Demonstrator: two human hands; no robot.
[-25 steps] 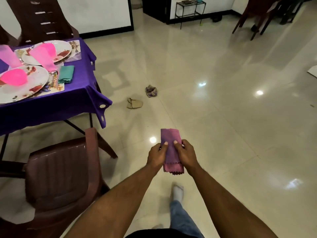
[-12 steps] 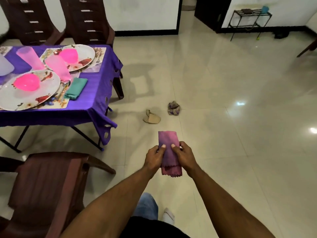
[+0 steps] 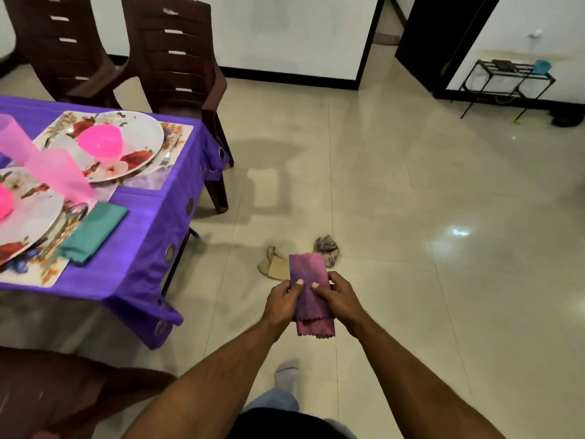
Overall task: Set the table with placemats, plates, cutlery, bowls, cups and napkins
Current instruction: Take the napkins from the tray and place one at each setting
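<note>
Folded napkin (image 3: 309, 289) (seemingly pink) in hands

Dim indoor light — ceiling-lamp glare on glossy floor (image 3: 411, 217), wide-angle bending.

The near plate (image 3: 28, 213) and its pink bowl (image 3: 4, 202) run off the left edge — the table (image 3: 152, 236) too. The folded napkin (image 3: 308, 280) hides part of a beige cloth (image 3: 273, 264) on the floor; the cutlery (image 3: 66, 223) beside the plate is blurred.
</note>
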